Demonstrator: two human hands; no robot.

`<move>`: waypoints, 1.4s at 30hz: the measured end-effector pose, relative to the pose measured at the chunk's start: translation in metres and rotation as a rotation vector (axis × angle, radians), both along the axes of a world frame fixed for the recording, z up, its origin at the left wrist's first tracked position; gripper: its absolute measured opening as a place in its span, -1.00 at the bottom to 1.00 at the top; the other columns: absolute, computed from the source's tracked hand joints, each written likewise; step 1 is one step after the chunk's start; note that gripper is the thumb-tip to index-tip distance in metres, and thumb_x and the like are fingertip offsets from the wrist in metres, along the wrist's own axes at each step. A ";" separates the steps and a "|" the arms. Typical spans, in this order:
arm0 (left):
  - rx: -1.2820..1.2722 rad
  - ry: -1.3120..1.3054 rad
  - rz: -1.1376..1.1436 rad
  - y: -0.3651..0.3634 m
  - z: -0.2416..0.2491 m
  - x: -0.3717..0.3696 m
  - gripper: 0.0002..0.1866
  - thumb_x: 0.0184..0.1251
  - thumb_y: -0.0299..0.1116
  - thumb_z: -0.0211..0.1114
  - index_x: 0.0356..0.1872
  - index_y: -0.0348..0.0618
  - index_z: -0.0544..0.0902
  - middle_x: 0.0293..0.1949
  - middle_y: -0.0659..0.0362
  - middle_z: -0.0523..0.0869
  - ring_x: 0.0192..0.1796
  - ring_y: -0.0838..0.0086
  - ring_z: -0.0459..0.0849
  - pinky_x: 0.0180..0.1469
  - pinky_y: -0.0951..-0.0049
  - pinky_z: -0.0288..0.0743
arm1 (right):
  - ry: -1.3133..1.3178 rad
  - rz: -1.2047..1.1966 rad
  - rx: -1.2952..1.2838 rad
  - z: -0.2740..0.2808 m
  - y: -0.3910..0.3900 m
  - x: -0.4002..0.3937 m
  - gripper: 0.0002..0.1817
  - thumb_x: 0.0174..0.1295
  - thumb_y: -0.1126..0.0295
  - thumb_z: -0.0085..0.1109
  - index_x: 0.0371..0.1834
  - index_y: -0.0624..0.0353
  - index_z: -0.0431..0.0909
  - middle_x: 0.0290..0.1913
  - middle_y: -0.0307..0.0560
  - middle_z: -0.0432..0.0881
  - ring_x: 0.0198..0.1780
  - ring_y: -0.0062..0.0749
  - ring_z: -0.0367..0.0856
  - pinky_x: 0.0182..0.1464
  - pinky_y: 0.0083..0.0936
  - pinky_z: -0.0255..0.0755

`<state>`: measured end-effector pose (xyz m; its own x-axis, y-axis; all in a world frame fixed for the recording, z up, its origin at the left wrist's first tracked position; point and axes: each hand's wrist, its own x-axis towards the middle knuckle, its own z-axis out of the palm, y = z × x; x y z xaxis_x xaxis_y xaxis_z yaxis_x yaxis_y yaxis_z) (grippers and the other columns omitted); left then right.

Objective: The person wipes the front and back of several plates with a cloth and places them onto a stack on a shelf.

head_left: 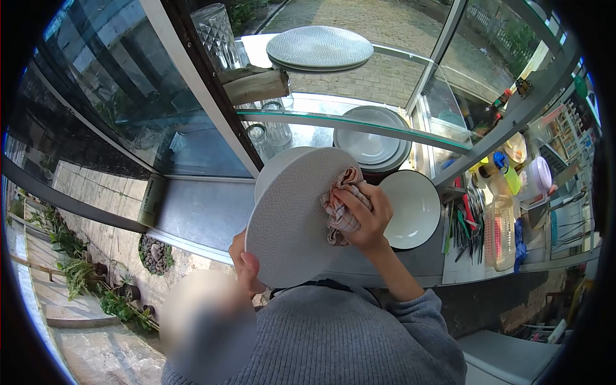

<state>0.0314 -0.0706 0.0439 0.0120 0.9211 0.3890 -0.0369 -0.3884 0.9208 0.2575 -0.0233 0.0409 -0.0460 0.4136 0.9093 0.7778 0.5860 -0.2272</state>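
My left hand point(246, 266) grips the left edge of a large white textured plate point(289, 224), thumb on its near face; the other fingers are behind it. The plate is tilted up in front of my chest. My right hand point(371, 215) is closed on a bunched red-and-white checked cloth point(341, 215) and presses it against the plate's face, near the right rim. Behind the plate, the pale curved edge of another dish point(273, 168) shows, mostly hidden. To the right of my right hand lies a white bowl with a dark rim point(414, 208).
A stack of plates point(369, 142) and glass mugs point(277, 128) stand beyond, under a glass shelf point(353, 125). More textured plates point(319, 46) lie on that shelf. Cutlery point(465, 224) and a plastic basket point(499, 231) are at the right. Metal frame posts point(208, 83) flank the counter.
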 end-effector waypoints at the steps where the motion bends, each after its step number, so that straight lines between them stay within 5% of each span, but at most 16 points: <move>1: -0.002 -0.001 -0.002 0.001 -0.009 -0.005 -0.11 0.30 0.33 -0.11 0.13 -0.52 0.42 -0.24 0.03 0.67 -0.24 0.43 0.61 -0.23 0.47 0.43 | -0.006 0.022 -0.059 -0.005 -0.004 0.001 -0.53 -0.27 0.18 0.39 -0.15 -0.10 0.67 -0.28 -0.24 0.50 -0.44 -0.39 0.50 -0.44 -0.46 0.39; 4: -0.075 -0.210 -0.210 0.007 -0.021 -0.019 -0.18 0.37 0.31 -0.21 0.32 -0.28 0.23 0.21 0.02 0.44 0.17 0.23 0.47 0.21 0.20 0.34 | 0.011 0.128 -0.169 -0.014 -0.027 -0.018 -0.53 -0.26 0.09 0.39 -0.17 -0.06 0.67 -0.26 -0.20 0.52 -0.37 -0.33 0.54 -0.39 -0.40 0.42; 7: -0.052 -0.189 -0.096 0.007 -0.034 -0.009 -0.15 0.34 0.34 -0.23 0.34 -0.26 0.21 0.20 0.02 0.44 0.18 0.23 0.47 0.22 0.21 0.33 | 0.055 0.275 -0.215 -0.008 -0.047 -0.044 -0.56 -0.21 0.10 0.36 -0.17 -0.09 0.67 -0.27 -0.22 0.52 -0.42 -0.38 0.54 -0.43 -0.45 0.42; 8: -0.051 -0.186 -0.096 0.007 -0.035 -0.003 -0.15 0.34 0.34 -0.23 0.34 -0.26 0.21 0.20 0.02 0.44 0.18 0.23 0.47 0.22 0.21 0.33 | 0.068 0.345 -0.229 -0.003 -0.050 -0.052 -0.61 -0.17 0.13 0.36 -0.20 -0.07 0.67 -0.29 -0.21 0.52 -0.42 -0.39 0.54 -0.44 -0.46 0.43; 10: 0.072 -0.067 0.067 0.005 -0.038 0.010 -0.20 0.33 0.32 -0.16 -0.07 -0.44 0.46 -0.24 0.02 0.64 -0.23 0.40 0.62 -0.23 0.39 0.50 | 0.084 0.380 -0.163 0.004 -0.052 -0.065 -0.58 -0.15 0.06 0.31 -0.15 -0.14 0.65 -0.27 -0.24 0.52 -0.42 -0.42 0.54 -0.43 -0.47 0.40; 13: 0.101 -0.092 0.030 -0.002 -0.033 0.022 -0.24 0.36 0.26 -0.16 -0.14 -0.45 0.48 -0.28 0.01 0.65 -0.29 0.35 0.64 -0.29 0.39 0.50 | 0.069 0.390 -0.050 0.019 -0.042 -0.066 -0.60 -0.07 0.04 0.25 -0.09 -0.26 0.62 -0.25 -0.28 0.51 -0.41 -0.49 0.52 -0.43 -0.52 0.36; 17: 0.305 0.001 -0.130 0.007 0.004 0.038 -0.15 0.37 0.15 -0.17 0.12 -0.73 0.34 -0.26 -0.13 0.68 -0.32 0.28 0.70 -0.27 0.43 0.52 | 0.122 0.180 0.160 0.051 -0.007 -0.045 -0.56 -0.16 0.21 0.35 -0.08 -0.22 0.63 -0.25 -0.26 0.51 -0.39 -0.47 0.52 -0.39 -0.53 0.40; 20: 0.272 0.058 -0.189 0.002 0.001 0.030 -0.14 0.36 0.14 -0.15 0.11 -0.77 0.32 -0.24 -0.17 0.68 -0.32 0.24 0.71 -0.26 0.44 0.53 | 0.168 0.095 0.174 0.057 0.015 -0.023 -0.51 -0.24 0.24 0.41 -0.09 -0.12 0.64 -0.23 -0.19 0.53 -0.36 -0.37 0.55 -0.34 -0.47 0.44; 26: 0.311 0.110 -0.098 0.009 -0.002 0.031 -0.19 0.35 0.11 -0.13 0.13 -0.68 0.36 -0.23 -0.14 0.69 -0.28 0.22 0.72 -0.17 0.43 0.54 | 0.280 0.078 0.066 0.041 0.006 -0.035 -0.47 -0.28 0.25 0.43 -0.09 -0.01 0.64 -0.19 -0.09 0.55 -0.29 -0.22 0.58 -0.30 -0.39 0.47; 33: 0.179 0.086 -0.111 0.010 0.008 0.030 -0.15 0.31 0.17 -0.13 0.22 -0.62 0.31 -0.12 -0.21 0.67 -0.19 0.21 0.72 -0.13 0.42 0.53 | 0.103 0.264 0.144 0.028 -0.009 -0.052 -0.56 -0.18 0.21 0.36 -0.10 -0.15 0.63 -0.23 -0.20 0.53 -0.41 -0.39 0.55 -0.38 -0.48 0.43; 39: 0.103 0.141 -0.178 0.003 0.009 0.029 -0.11 0.33 0.20 -0.13 0.21 -0.68 0.28 -0.15 -0.21 0.67 -0.26 0.25 0.72 -0.17 0.43 0.52 | 0.291 0.104 0.074 0.039 0.025 -0.027 -0.49 -0.24 0.22 0.41 -0.09 -0.02 0.63 -0.21 -0.11 0.55 -0.30 -0.25 0.59 -0.32 -0.40 0.48; 42: 0.038 0.176 -0.208 0.005 0.009 0.031 -0.14 0.32 0.37 -0.22 -0.02 -0.45 0.45 -0.24 0.07 0.65 -0.20 0.40 0.64 -0.19 0.42 0.48 | 0.351 0.175 0.033 0.041 0.009 -0.041 -0.48 -0.23 0.18 0.42 -0.09 -0.01 0.63 -0.19 -0.10 0.55 -0.27 -0.23 0.59 -0.31 -0.39 0.48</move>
